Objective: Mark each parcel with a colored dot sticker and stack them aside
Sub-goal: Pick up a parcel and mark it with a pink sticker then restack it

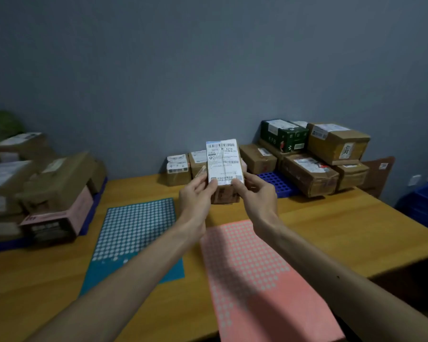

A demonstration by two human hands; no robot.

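A small brown cardboard parcel [224, 164] with a white barcode label facing me is held up above the wooden table [331, 218]. My left hand [195, 193] grips its left side and my right hand [257, 191] grips its right side, thumbs on the label. Below lie two dot sticker sheets: a blue sheet [134, 233] on the left and a pink sheet [257, 280] near the front, each with part of its dots gone.
A pile of parcels [42, 183] fills the left side of the table. More parcels [314, 156] are stacked at the back right on a blue rack [277, 182], with two small boxes [181, 169] by the grey wall. A blue crate [423, 206] stands at the right.
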